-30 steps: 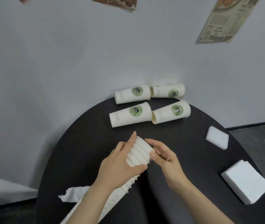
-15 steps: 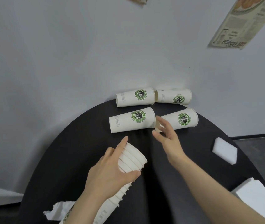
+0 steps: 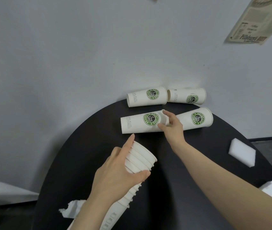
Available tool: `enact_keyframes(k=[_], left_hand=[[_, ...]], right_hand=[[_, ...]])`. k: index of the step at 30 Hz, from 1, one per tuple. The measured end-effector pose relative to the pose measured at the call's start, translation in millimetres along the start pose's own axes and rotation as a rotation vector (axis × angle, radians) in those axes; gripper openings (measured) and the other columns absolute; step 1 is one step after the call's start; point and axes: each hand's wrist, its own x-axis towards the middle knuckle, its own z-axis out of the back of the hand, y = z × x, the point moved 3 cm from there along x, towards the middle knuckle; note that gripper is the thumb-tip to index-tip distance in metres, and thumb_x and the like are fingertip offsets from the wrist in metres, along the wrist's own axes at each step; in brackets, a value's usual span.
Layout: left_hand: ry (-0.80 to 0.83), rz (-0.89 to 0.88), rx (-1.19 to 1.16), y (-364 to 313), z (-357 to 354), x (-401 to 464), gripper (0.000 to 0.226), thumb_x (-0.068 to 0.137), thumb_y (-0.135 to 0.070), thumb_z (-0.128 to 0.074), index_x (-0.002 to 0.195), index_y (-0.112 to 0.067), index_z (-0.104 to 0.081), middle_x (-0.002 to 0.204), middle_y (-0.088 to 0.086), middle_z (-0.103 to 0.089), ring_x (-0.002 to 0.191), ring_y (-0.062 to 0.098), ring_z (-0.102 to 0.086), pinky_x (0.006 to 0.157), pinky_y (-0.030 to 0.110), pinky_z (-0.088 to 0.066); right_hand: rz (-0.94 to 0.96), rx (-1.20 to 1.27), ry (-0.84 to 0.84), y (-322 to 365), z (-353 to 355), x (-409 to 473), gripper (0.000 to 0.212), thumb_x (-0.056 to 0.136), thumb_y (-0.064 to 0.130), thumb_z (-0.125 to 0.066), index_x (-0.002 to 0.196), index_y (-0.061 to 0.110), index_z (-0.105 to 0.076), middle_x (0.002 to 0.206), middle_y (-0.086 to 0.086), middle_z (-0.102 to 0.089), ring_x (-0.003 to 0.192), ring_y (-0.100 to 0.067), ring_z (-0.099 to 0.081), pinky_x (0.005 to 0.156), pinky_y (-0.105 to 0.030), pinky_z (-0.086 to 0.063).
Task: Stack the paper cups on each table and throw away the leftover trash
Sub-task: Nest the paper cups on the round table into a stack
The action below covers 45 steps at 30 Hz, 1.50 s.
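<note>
Head view shows a round black table pushed against a pale wall. On it, the left hand wraps thumb and fingers round a long nested stack of white paper cups, tilted with the open mouth up and forward, probably so the next cup can slide in. The right hand reaches ahead and pinches the rim of a white paper cup with a green coffee logo lying on its side, thumb outside the rim; that grip seems meant to lift it mouth-first. Three more logo cups lie on their sides near it, two against the wall. Leftover trash waits: a crumpled white napkin by the near edge and a white foam block at right.
</note>
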Motion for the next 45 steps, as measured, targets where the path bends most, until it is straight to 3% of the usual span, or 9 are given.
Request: enact_keyframes(k=[4, 8, 11, 14, 18, 26, 35, 40, 45], left_hand=[[0.008, -0.003, 0.002, 1, -2, -6, 0.095, 0.064, -0.072, -0.058, 0.126, -0.075, 0.015, 0.111, -0.029, -0.037, 0.093, -0.006, -0.049, 0.072, 0.020, -0.046], [0.016, -0.020, 0.004, -3, -4, -12, 0.095, 0.063, -0.073, -0.057, 0.122, -0.077, 0.017, 0.112, -0.032, -0.035, 0.094, -0.009, -0.047, 0.070, 0.018, -0.045], [0.015, -0.015, -0.026, -4, -5, -17, 0.095, 0.062, -0.072, -0.059, 0.125, -0.077, 0.012, 0.111, -0.032, -0.036, 0.093, -0.010, -0.049, 0.073, 0.018, -0.046], [0.020, -0.017, -0.026, -5, -7, -21, 0.095, 0.061, -0.073, -0.058, 0.125, -0.077, 0.012, 0.110, -0.032, -0.037, 0.092, -0.011, -0.049, 0.073, 0.018, -0.046], [0.040, -0.048, 0.008, -10, -15, -24, 0.097, 0.064, -0.072, -0.059, 0.128, -0.072, 0.015, 0.112, -0.032, -0.036, 0.096, -0.009, -0.047, 0.074, 0.018, -0.046], [0.053, -0.111, -0.001, -26, -30, -17, 0.097, 0.063, -0.074, -0.058, 0.124, -0.075, 0.017, 0.117, -0.034, -0.034, 0.102, -0.006, -0.047, 0.080, 0.023, -0.048], [0.097, -0.124, 0.011, -42, -51, -6, 0.100, 0.063, -0.075, -0.056, 0.123, -0.073, 0.023, 0.120, -0.031, -0.034, 0.105, -0.004, -0.047, 0.084, 0.027, -0.048], [0.129, -0.098, 0.023, -41, -55, 8, 0.104, 0.062, -0.076, -0.055, 0.121, -0.071, 0.030, 0.118, -0.029, -0.035, 0.099, -0.004, -0.048, 0.076, 0.022, -0.047], [0.249, -0.035, 0.131, -39, -68, 31, 0.120, 0.055, -0.078, -0.056, 0.121, -0.061, 0.043, 0.130, -0.019, -0.031, 0.094, 0.007, -0.048, 0.069, 0.025, -0.040]], right_hand=[[-0.047, 0.079, 0.007, 1, 2, -14, 0.051, 0.082, -0.001, -0.064, 0.107, 0.042, -0.056, 0.114, -0.002, -0.061, 0.114, -0.025, -0.055, 0.109, -0.045, -0.034], [-0.109, 0.292, 0.019, -1, 8, -34, 0.049, 0.088, -0.008, -0.054, 0.110, 0.034, -0.063, 0.111, -0.009, -0.060, 0.097, -0.013, -0.058, 0.085, -0.018, -0.045], [-0.072, 0.359, -0.079, 0, 26, -46, 0.048, 0.090, -0.006, -0.050, 0.106, 0.036, -0.067, 0.099, -0.005, -0.063, 0.090, -0.010, -0.062, 0.086, -0.023, -0.050], [0.016, 0.385, -0.223, 6, 62, -54, 0.050, 0.090, -0.007, -0.048, 0.099, 0.037, -0.068, 0.083, 0.008, -0.066, 0.072, 0.002, -0.061, 0.070, -0.014, -0.049], [0.091, 0.358, -0.287, 6, 109, -64, 0.046, 0.090, -0.006, -0.048, 0.103, 0.034, -0.067, 0.083, 0.006, -0.066, 0.079, -0.007, -0.060, 0.072, -0.022, -0.047], [0.175, 0.309, -0.047, -6, 131, -84, 0.037, 0.092, -0.002, -0.052, 0.113, 0.024, -0.065, 0.075, 0.000, -0.064, 0.082, -0.017, -0.060, 0.086, -0.034, -0.046], [0.118, 0.303, 0.378, -22, 97, -106, 0.038, 0.086, 0.016, -0.062, 0.121, 0.029, -0.063, 0.076, -0.002, -0.062, 0.082, -0.012, -0.060, 0.084, -0.022, -0.048], [0.091, 0.375, 0.440, -32, 79, -111, 0.037, 0.085, 0.018, -0.062, 0.121, 0.024, -0.065, 0.088, -0.016, -0.062, 0.088, -0.019, -0.060, 0.085, -0.025, -0.048], [0.020, 0.404, 0.440, -41, 74, -101, 0.036, 0.084, 0.017, -0.061, 0.119, 0.023, -0.067, 0.079, -0.014, -0.056, 0.081, -0.018, -0.058, 0.084, -0.024, -0.048]])
